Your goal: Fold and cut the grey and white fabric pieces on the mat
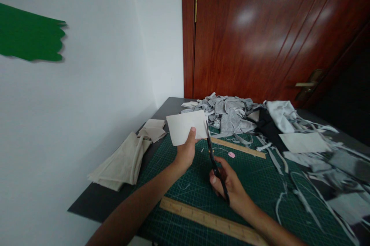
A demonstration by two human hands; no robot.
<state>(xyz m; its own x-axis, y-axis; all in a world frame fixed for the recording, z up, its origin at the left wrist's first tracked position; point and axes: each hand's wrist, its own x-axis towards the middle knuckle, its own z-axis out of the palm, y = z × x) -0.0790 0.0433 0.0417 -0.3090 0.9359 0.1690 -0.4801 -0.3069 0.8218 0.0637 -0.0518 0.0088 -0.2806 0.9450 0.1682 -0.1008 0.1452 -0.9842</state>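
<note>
My left hand (pixel 186 151) pinches a cream rectangular piece of fabric (pixel 182 126) along its lower edge, thumb on the near face and the fingers behind it. The piece is held up above the green cutting mat (pixel 190 184). In my right hand (pixel 227 180) is a pair of black-handled scissors (pixel 213 161), pointing up and away. Their blades meet the right edge of the fabric; whether they are parted there is too small to tell.
Grey scraps (pixel 228 113) are heaped at the back, and more strips lie at right. Folded cream cloth (pixel 124 161) sits on the left. One wooden ruler (pixel 208 219) lies near me, a thinner wooden strip (pixel 239 147) farther off. A pink chip (pixel 231 155) rests on the mat.
</note>
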